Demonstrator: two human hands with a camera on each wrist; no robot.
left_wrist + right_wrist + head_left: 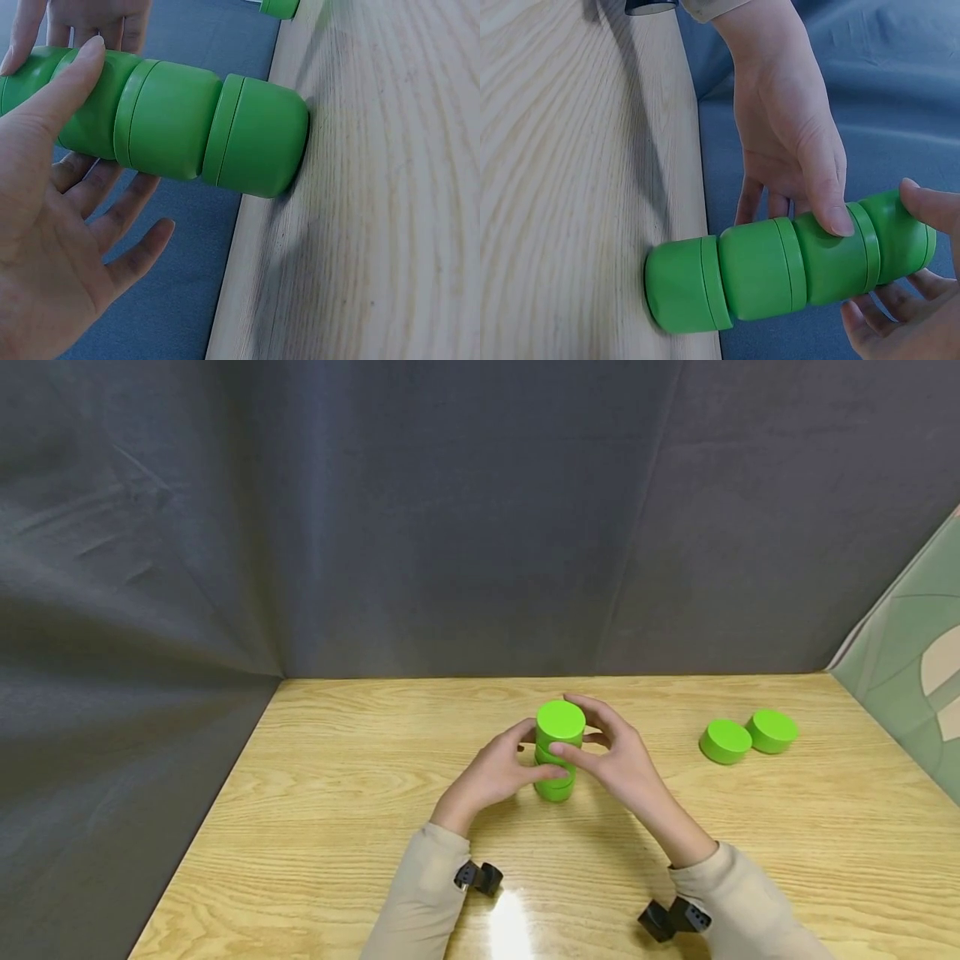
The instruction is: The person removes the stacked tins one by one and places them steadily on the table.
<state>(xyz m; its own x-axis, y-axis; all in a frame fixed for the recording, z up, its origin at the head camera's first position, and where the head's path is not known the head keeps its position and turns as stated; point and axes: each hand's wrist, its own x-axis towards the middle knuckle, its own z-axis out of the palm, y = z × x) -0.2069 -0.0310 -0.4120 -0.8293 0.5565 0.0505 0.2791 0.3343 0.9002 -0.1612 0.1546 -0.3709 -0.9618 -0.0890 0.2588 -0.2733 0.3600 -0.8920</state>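
Several green round lidded jars stand in one upright column on the wooden table, the bottom jar (262, 136) resting on the wood. My right hand (621, 762) grips the top jar (560, 721) between thumb and fingers. Just below it, my left hand (491, 772) holds the jar under the top one (829, 262), thumb on the near side and fingers behind. In the right wrist view the column leans slightly, with the lower jar (761, 270) a little offset from the bottom one.
Two more green jars (725, 742) lie close together on the right part of the table (337, 793). A dark grey curtain (465, 527) hangs behind and at the left. A green patterned panel (907, 652) borders the right side.
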